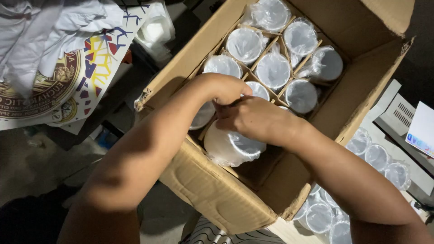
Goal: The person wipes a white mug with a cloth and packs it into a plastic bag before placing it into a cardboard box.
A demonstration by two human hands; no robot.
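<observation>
Mug [233,147], plastic-wrapped, gripped by right hand [253,118]; left hand [224,88] seemingly pinches its wrap above, inside box [212,190].

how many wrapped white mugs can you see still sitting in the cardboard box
9 showing: two at the far end, three behind them, three more, one part-lifted. Others may hide under the hands.
</observation>
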